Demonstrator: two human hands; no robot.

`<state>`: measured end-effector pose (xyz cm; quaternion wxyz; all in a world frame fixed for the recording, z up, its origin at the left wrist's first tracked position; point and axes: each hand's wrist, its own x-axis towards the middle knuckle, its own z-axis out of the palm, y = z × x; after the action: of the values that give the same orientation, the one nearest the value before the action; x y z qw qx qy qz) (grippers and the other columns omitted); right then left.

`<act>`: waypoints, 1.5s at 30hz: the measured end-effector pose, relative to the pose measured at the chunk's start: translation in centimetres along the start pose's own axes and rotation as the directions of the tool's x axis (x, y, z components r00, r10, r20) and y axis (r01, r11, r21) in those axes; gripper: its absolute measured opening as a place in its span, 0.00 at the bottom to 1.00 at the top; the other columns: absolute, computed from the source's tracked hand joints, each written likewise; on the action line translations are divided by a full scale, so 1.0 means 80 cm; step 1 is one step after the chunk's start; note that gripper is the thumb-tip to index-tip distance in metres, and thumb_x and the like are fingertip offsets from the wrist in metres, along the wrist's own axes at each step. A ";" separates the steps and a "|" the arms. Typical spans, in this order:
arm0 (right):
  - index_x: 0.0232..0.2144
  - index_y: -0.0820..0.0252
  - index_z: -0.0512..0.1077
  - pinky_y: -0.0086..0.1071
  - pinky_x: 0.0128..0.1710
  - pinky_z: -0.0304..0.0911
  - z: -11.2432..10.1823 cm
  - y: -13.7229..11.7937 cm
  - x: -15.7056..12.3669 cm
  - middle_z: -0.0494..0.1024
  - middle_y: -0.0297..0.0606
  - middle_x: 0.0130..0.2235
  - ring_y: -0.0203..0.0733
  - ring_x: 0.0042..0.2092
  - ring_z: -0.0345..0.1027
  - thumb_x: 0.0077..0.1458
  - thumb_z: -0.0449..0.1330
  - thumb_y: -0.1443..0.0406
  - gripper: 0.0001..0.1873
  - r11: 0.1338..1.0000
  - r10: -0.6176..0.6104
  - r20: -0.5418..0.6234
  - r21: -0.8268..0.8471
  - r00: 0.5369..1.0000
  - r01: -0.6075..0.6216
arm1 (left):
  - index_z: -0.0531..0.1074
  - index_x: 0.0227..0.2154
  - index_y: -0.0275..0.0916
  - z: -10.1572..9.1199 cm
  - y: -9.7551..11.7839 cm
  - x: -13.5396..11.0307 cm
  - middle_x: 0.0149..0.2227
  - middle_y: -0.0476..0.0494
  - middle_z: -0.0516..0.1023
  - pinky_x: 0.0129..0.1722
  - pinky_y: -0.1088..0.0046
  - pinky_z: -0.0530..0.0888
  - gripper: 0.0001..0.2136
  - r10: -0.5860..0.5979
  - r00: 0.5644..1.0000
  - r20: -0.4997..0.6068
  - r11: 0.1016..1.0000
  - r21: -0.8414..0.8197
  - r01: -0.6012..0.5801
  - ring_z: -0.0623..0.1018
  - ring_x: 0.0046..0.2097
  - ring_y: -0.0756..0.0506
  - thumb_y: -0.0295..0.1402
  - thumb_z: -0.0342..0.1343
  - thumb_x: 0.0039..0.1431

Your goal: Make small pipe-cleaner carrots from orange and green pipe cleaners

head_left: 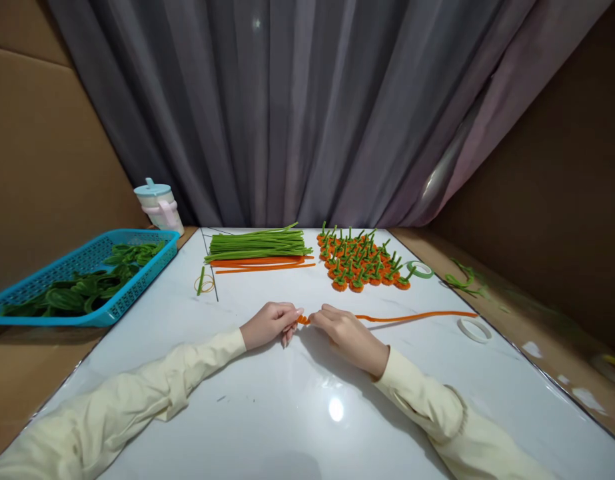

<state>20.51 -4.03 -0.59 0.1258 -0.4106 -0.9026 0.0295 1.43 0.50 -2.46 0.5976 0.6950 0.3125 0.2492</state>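
An orange pipe cleaner (417,316) runs between my two hands, its long straight tail stretching to the right over the white tabletop. Between my fingertips a short part of it is coiled. My left hand (273,324) pinches the coiled end with thumb and fingers. Close beside it, my right hand (348,335) is closed on the pipe cleaner where the tail leaves the coil. Behind my hands lie a bundle of green pipe cleaners (257,245) and a few orange pipe cleaners (262,265). Many small orange pumpkin-like pieces with green stems (362,260) stand grouped to their right.
At left is a blue basket (92,319) of green leaf-like loops, with a lidded cup (160,207) behind it. Rubber bands (204,285) lie near the bundle. A green tape roll (420,269) and a white tape roll (474,330) are at right. Cardboard and a grey curtain surround the table.
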 end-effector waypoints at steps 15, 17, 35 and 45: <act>0.41 0.62 0.63 0.28 0.31 0.57 -0.002 0.003 -0.002 0.67 0.38 0.30 0.40 0.34 0.62 0.45 0.46 0.82 0.22 0.989 -0.032 -0.072 0.139 0.997 0.042 | 0.66 0.30 0.38 -0.002 0.000 -0.007 0.31 0.43 0.68 0.38 0.72 0.66 0.13 0.413 0.904 0.110 0.712 0.580 -0.396 0.68 0.35 0.47 0.33 0.37 0.63; 0.40 0.63 0.64 0.27 0.31 0.57 -0.003 0.003 -0.002 0.66 0.38 0.30 0.40 0.33 0.62 0.46 0.46 0.82 0.20 0.988 -0.021 -0.071 0.154 0.997 0.032 | 0.67 0.33 0.37 -0.004 -0.002 -0.008 0.34 0.40 0.69 0.40 0.72 0.66 0.12 0.436 0.889 0.141 0.667 0.612 -0.425 0.68 0.37 0.47 0.32 0.38 0.62; 0.31 0.64 0.70 0.27 0.32 0.58 -0.018 0.016 0.003 0.71 0.33 0.25 0.34 0.28 0.62 0.59 0.50 0.60 0.14 0.586 -0.028 0.275 0.783 0.961 -0.207 | 0.69 0.28 0.37 -0.006 -0.008 -0.012 0.34 0.37 0.73 0.30 0.75 0.67 0.11 0.529 0.796 0.296 0.434 0.712 -0.553 0.71 0.29 0.49 0.30 0.43 0.61; 0.32 0.67 0.73 0.29 0.32 0.59 -0.014 0.015 0.003 0.71 0.35 0.27 0.34 0.29 0.64 0.50 0.60 0.56 0.17 0.198 -0.057 0.380 0.911 0.923 -0.362 | 0.65 0.31 0.34 -0.001 -0.004 -0.012 0.29 0.43 0.74 0.26 0.78 0.69 0.06 0.794 0.464 0.392 -0.003 0.767 -0.642 0.72 0.27 0.51 0.23 0.44 0.60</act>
<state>21.55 -3.11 0.34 0.1974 -0.3177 -0.6433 0.6681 0.68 -0.11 -2.71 -0.0730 0.9208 0.0322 0.3817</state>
